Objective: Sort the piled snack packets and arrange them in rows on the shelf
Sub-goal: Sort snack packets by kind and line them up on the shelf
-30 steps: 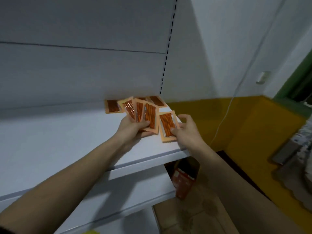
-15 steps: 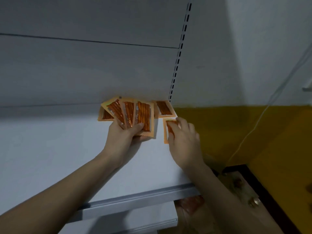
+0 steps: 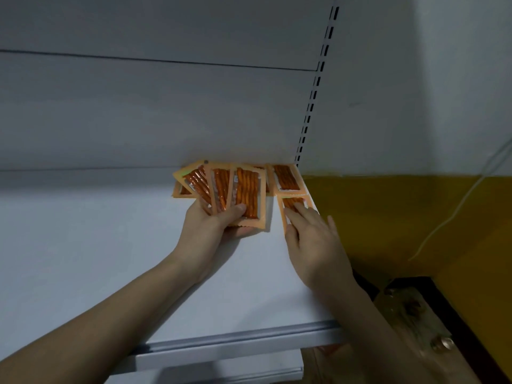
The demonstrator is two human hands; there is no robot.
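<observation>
My left hand [image 3: 213, 225] grips a fan of three orange snack packets [image 3: 243, 192] just above the white shelf [image 3: 110, 245], thumb pressed on the front one. My right hand [image 3: 313, 239] lies flat with its fingertips on a single packet [image 3: 291, 202] at the shelf's right edge; the fingers are spread and not closed round it. Behind that packet another one [image 3: 285, 177] lies flat in the back right corner. A further packet [image 3: 181, 191] peeks out at the back, mostly hidden behind the fan.
The shelf's grey back panel [image 3: 166, 106] rises right behind the packets, with a slotted upright [image 3: 313, 101] at its right end. The shelf's metal front lip [image 3: 235, 339] runs below my arms. A yellow wall [image 3: 415, 217] and a white cable [image 3: 457, 206] lie to the right.
The right hand carried its single packet from the shelf's front toward the back right and laid it flat. The fan in the left hand moved back a little.
</observation>
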